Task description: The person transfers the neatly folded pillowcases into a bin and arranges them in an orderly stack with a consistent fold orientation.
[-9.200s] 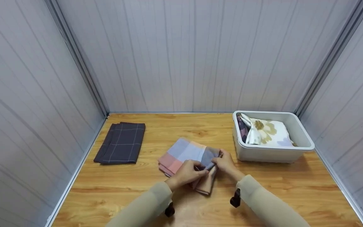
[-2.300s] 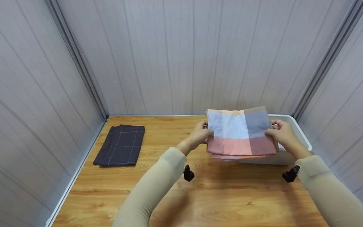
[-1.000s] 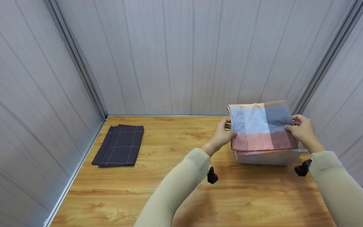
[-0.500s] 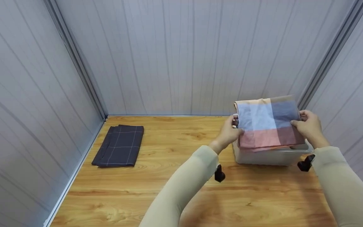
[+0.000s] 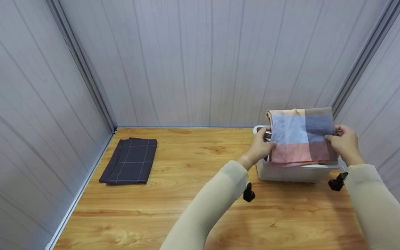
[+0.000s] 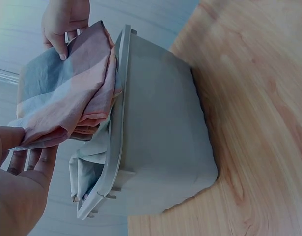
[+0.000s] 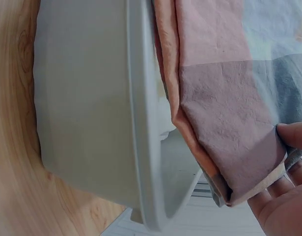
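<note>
A folded checked cloth (image 5: 300, 137) in pink, blue, grey and tan is held by its two sides over the white plastic bin (image 5: 286, 173). My left hand (image 5: 260, 146) pinches its left edge, thumb on top and fingers beneath. On the opposite edge, my right hand (image 5: 345, 143) grips it the same way. In the right wrist view the cloth's layered fold (image 7: 175, 98) hangs right at the bin's rim (image 7: 143, 123). Below it, in the left wrist view, a pale cloth (image 6: 87, 172) shows inside the bin; the rest of the contents is hidden.
A dark checked cloth (image 5: 128, 161), folded flat, lies at the left of the wooden table (image 5: 186, 166). Panelled walls (image 5: 193, 62) enclose the back and both sides, with the bin near the back right corner.
Both hands lifted the checked cloth from mid-table and carried it right to above the bin. Over the last second it moved slightly further right. The dark cloth has stayed put.
</note>
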The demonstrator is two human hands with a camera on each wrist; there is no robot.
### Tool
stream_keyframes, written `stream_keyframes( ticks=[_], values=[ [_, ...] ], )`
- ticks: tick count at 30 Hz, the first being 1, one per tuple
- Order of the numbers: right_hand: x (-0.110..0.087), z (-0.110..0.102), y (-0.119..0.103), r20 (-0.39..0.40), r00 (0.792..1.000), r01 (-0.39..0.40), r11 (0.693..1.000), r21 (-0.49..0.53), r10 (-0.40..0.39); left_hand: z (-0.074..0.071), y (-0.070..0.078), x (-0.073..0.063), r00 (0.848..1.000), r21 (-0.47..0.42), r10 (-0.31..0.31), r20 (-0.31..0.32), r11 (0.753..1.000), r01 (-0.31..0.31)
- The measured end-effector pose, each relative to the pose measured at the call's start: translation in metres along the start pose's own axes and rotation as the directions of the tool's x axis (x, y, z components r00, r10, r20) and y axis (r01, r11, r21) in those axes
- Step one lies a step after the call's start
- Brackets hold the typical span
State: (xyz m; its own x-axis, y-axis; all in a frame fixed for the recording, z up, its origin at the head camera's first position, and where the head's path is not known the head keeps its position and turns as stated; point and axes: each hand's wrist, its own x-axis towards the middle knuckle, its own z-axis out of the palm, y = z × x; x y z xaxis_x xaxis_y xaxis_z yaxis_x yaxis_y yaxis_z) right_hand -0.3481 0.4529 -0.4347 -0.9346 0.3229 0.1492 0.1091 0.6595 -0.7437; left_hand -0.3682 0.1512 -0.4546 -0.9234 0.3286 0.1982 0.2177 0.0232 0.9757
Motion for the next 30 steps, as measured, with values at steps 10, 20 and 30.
stream_keyframes(
  ticks=[10,20,30],
  values=[
    [-0.002,0.009,0.013,-0.013,1.0,-0.028,1.0,0.003,0.028,0.01,-0.009,-0.006,0.992,0.05,-0.029,0.123,0.998,0.023],
    [-0.005,0.023,0.016,0.019,1.0,-0.024,1.0,-0.019,0.025,0.011,-0.016,-0.013,0.984,0.192,-0.178,0.017,0.966,0.171],
    [-0.004,0.029,0.015,0.083,0.995,0.06,0.989,-0.134,-0.049,0.009,-0.016,-0.011,0.993,0.299,-0.117,-0.019,0.947,0.117]
  ],
)
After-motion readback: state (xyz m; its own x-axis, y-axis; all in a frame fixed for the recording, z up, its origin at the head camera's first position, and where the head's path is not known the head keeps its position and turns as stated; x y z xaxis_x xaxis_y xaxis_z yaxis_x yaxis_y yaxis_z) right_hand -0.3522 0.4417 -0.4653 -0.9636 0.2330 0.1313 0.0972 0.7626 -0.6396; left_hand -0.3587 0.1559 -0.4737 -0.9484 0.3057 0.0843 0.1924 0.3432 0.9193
